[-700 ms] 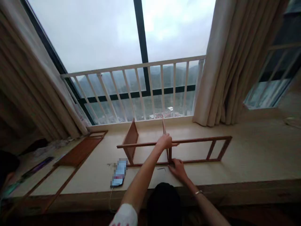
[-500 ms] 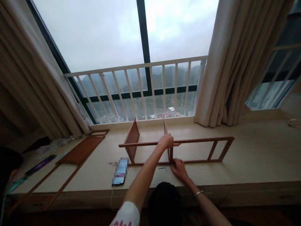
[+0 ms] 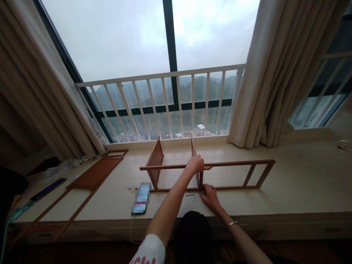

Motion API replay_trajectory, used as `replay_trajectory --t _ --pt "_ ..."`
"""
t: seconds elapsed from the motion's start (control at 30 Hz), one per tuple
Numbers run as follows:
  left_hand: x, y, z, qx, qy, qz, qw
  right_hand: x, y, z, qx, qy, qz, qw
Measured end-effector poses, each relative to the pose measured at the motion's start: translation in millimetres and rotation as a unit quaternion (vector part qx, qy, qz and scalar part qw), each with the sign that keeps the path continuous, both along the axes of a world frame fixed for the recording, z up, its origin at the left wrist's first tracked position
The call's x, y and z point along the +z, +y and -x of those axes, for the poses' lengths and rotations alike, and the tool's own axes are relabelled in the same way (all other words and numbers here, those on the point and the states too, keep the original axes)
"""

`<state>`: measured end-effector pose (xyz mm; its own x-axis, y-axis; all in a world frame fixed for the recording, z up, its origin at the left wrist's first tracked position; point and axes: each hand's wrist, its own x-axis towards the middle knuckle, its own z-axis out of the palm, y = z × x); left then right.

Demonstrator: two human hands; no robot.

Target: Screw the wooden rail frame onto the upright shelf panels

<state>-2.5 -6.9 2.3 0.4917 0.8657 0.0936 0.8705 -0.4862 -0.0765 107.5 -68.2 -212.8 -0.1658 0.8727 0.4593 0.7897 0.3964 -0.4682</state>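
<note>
Best to square the upright panel (image 3: 194,148) just below centre frame, with left hand (image 3: 195,164) curled over the wooden upper rail (image 3: 236,163) and right hand (image 3: 210,196) half-curled against the lower rail (image 3: 231,189), exact hold unclear.

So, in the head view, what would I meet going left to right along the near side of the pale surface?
Brown panel with rails → phone on a cable → L-shaped tool → right hand.
</note>
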Motion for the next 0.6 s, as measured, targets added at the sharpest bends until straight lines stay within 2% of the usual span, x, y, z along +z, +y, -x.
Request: replay_trajectory --t 0.4,0.6 --pt "-2.1 1.3 2.2 -0.006 0.002 0.003 1.0 3.2 -4.8 1.8 0.001 -0.013 -0.01 1.0" --pt "-2.2 0.8 2.7 -0.009 -0.005 -0.001 1.0 6.4 -6.4 3.2 -0.007 0.001 -0.06 0.998"
